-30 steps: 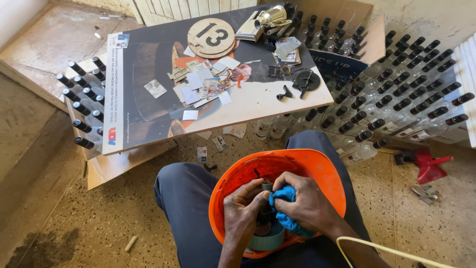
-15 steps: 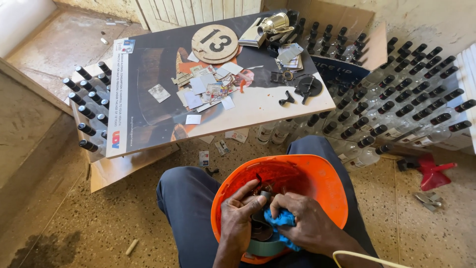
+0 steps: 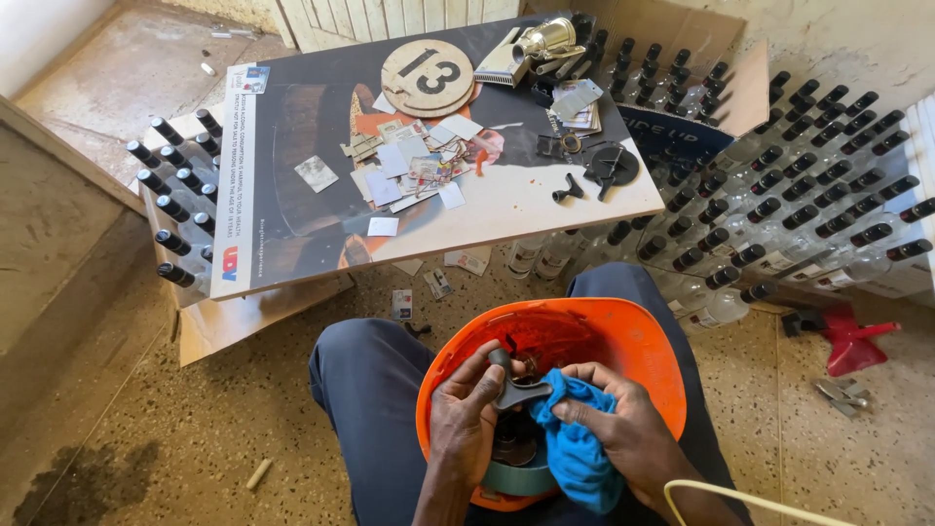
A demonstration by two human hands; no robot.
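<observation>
Fingers [image 3: 484,375] of the left hand [image 3: 466,429] were curled shut round a small dark T-shaped metal part [image 3: 516,390], pinching its stem so the crossbar stood up over the orange bowl [image 3: 643,360] resting on the person's lap. The right hand [image 3: 623,433] was closed on a bunched blue cloth [image 3: 575,448], its fingertips pressing the fabric against the part's side, so cloth and metal were touching. Beneath both hands, inside the bowl, lay a round dark disc-like piece [image 3: 513,450] with a greenish ring [image 3: 516,480] around it; I could not tell how they were joined.

It looked to me like the wiping stage: the part was being rubbed clean while held above the bowl. The next move would seem to call for a turn of the part in the left fingers, so the cloth could reach an unwiped face, with a firm enough pinch that it would not slip down among the other pieces.

Ahead of the knees, a propped board [image 3: 506,209] carried scattered paper slips [image 3: 414,170], a round wooden disc [image 3: 427,76] and more dark fittings [image 3: 609,168], with rows of black-capped bottles [image 3: 779,205] packed beside it.
</observation>
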